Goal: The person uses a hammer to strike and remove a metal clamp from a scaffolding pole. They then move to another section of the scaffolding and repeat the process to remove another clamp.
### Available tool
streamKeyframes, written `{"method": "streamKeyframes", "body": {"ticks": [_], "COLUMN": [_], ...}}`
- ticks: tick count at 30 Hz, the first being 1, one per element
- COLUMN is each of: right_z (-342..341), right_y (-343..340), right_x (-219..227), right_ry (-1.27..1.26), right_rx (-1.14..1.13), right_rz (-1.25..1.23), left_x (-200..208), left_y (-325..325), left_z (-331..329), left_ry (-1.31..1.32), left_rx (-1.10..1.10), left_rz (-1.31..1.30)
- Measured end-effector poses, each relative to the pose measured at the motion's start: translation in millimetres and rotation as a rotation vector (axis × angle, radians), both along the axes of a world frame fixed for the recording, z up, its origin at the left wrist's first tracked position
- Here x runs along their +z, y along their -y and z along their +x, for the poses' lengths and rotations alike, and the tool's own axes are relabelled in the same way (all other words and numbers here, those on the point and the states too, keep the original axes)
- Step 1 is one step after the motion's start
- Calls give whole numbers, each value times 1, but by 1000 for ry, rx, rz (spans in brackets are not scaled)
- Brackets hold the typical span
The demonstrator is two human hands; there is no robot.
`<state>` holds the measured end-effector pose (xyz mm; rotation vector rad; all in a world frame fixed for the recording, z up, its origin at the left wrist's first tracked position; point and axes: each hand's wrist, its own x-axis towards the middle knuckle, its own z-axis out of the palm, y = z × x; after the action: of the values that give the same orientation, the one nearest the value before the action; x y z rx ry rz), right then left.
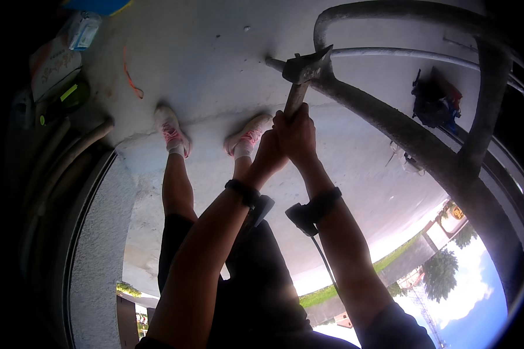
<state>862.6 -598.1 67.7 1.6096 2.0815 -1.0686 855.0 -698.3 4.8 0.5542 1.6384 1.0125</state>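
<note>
Both my hands are wrapped round the wooden handle of an axe point(298, 96), whose dark metal head flares to a pointed edge on the right. My right hand point(297, 132) grips nearer the head, while my left hand point(268, 154) is closed just below it, pressed against the right. The axe head overlaps a thick, dark, bent beam point(384, 113) in the picture; whether they touch I cannot tell. A short pole end point(275, 63) pokes out left of the head. The lower end of the handle is hidden by my hands.
My feet in pink-laced shoes point(172, 131) stand on a concrete floor point(209, 75). An orange strip point(132, 72) lies there. Packages point(55, 67) and a curved pole point(75, 151) are at the left. A thin pale pipe point(402, 52) and a dark bag point(436, 99) are at the right.
</note>
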Motion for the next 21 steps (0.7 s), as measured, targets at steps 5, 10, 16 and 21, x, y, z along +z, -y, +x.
{"method": "streamKeyframes", "body": {"ticks": [5, 10, 16, 21], "right_z": [-20, -42, -30, -22], "right_y": [10, 12, 6, 4], "right_x": [-5, 13, 12, 8], "right_ry": [-13, -22, 40, -48], "right_rx": [-111, 13, 14, -75], "right_rz": [64, 2, -18, -47], "left_x": [36, 23, 20, 29], "left_y": [-4, 12, 7, 2], "left_z": [-59, -45, -26, -30], "left_ry": [-7, 7, -97, -155], "left_rx": [-148, 118, 36, -4], "left_rz": [-65, 12, -22, -8]}}
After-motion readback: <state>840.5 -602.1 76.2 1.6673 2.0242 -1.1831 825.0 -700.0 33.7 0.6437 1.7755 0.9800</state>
